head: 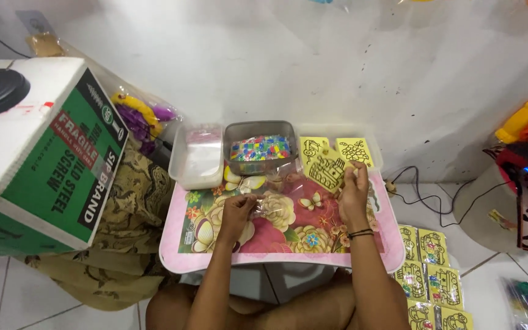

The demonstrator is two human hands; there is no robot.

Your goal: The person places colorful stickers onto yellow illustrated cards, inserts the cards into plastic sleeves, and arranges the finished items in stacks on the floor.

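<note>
- Two bare hands are working over a small pink tray table (pixel 175 256) with rounded corners and a glossy flower-and-butterfly print.
- Left hand (pixel 238 211) is pinching a crinkly clear plastic bag (pixel 274 205) between thumb and fingertips, near the middle of the table; the bag is lying shiny and wrinkled on the print.
- Right hand (pixel 354 194) is closed on a flat yellow card (pixel 327 168) with black line drawing, holding it by its lower right edge, tilted, toward the table's far right corner.
- One black band (pixel 360 233) is circling the right wrist.
- Three shallow containers are sitting along the table's far edge: a clear rectangular tub with a frosted lid (pixel 198 157) at the far left corner, a grey see-through tub (pixel 260 146) full of small bright many-coloured pieces in the middle, and a pale tray (pixel 375 153) at the far right corner holding more yellow cards (pixel 355 150).
- Several wrapped yellow cards (pixel 430 269) are lying in rows on the white tiled floor beside the table's right edge.
- One large cardboard box (pixel 44 153), green and white, is standing to the left, on patterned brown cloth (pixel 135 201).
</note>
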